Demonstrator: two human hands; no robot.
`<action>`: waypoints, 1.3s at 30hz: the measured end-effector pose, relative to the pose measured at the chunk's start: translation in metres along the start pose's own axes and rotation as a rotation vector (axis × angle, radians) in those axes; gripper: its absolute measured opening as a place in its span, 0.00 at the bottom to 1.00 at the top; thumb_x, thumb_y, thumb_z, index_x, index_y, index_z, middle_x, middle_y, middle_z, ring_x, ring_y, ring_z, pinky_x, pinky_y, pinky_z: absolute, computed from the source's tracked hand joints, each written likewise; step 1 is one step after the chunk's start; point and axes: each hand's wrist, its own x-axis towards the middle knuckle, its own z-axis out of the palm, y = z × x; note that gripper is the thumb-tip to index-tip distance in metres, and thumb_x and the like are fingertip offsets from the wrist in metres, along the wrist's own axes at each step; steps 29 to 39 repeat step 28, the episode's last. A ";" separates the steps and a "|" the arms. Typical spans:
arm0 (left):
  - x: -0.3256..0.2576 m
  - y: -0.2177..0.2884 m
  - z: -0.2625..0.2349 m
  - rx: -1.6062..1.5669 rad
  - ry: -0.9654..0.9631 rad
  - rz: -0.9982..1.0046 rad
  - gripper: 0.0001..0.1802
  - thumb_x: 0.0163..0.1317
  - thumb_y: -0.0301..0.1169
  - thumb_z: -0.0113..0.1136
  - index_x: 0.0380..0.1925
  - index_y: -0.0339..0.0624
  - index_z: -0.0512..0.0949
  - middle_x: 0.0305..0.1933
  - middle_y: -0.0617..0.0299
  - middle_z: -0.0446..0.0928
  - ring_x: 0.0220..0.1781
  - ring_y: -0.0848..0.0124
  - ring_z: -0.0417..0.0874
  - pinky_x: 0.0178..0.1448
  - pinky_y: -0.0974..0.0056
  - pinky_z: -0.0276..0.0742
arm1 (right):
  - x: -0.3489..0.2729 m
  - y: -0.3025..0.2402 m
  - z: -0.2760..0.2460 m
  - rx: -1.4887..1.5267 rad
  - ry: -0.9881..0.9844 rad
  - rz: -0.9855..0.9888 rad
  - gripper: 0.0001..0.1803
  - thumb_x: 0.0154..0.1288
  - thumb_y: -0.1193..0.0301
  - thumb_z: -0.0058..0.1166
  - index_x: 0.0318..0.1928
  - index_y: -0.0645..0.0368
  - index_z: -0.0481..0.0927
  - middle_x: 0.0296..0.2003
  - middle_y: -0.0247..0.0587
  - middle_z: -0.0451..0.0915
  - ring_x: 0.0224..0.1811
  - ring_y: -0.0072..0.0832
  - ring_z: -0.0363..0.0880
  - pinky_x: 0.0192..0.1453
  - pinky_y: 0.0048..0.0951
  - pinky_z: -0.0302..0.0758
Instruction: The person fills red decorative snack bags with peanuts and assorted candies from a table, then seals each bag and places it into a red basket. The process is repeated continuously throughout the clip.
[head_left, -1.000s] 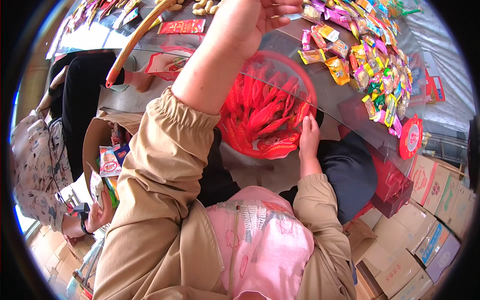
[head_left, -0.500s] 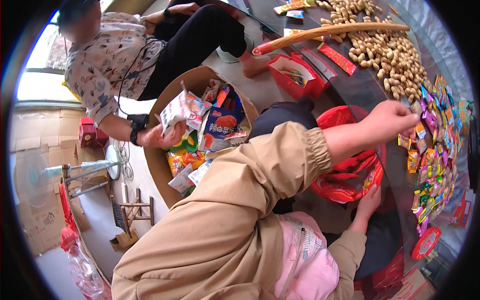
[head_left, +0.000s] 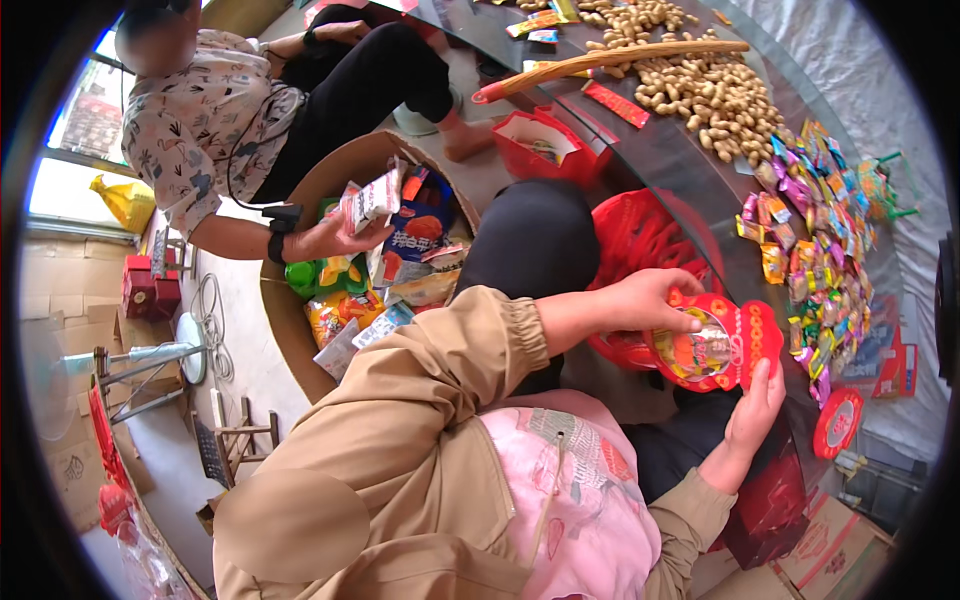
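Observation:
A red scalloped candy box [head_left: 755,335] is held between my two hands above my lap. Colourful wrapped sweets show in its middle. My left hand [head_left: 655,300] is closed on its left edge, with the thumb lying across the front. My right hand [head_left: 757,405] grips the lower right edge with thumb and fingers. Just behind the box is a red basin [head_left: 705,225] with red pieces inside, partly hidden by my left hand. To the right, a heap of wrapped sweets [head_left: 810,270] lies on the dark glass table [head_left: 640,170].
Peanuts [head_left: 710,105], a long wooden stick [head_left: 620,62] and a red packet [head_left: 615,103] lie farther along the table. An open red box [head_left: 545,145] stands beside it. At left, a co-worker's hand [head_left: 335,240] holds white packets over a snack-filled cardboard carton [head_left: 290,330].
My left hand has come back from the sweets on the table to the red candy box. The box is now raised and turned, with both hands on it. The view has shifted slightly.

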 end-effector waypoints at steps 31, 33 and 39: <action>-0.037 0.047 0.030 -0.837 -0.079 0.061 0.20 0.81 0.35 0.53 0.67 0.39 0.73 0.66 0.56 0.80 0.66 0.60 0.82 0.72 0.51 0.78 | -0.020 -0.047 0.035 0.361 0.094 -0.071 0.11 0.79 0.73 0.57 0.54 0.66 0.83 0.46 0.33 0.86 0.47 0.15 0.81 0.56 0.22 0.76; -0.037 0.047 0.030 -0.837 -0.079 0.061 0.20 0.81 0.35 0.53 0.67 0.39 0.73 0.66 0.56 0.80 0.66 0.60 0.82 0.72 0.51 0.78 | -0.020 -0.047 0.035 0.361 0.094 -0.071 0.11 0.79 0.73 0.57 0.54 0.66 0.83 0.46 0.33 0.86 0.47 0.15 0.81 0.56 0.22 0.76; -0.037 0.047 0.030 -0.837 -0.079 0.061 0.20 0.81 0.35 0.53 0.67 0.39 0.73 0.66 0.56 0.80 0.66 0.60 0.82 0.72 0.51 0.78 | -0.020 -0.047 0.035 0.361 0.094 -0.071 0.11 0.79 0.73 0.57 0.54 0.66 0.83 0.46 0.33 0.86 0.47 0.15 0.81 0.56 0.22 0.76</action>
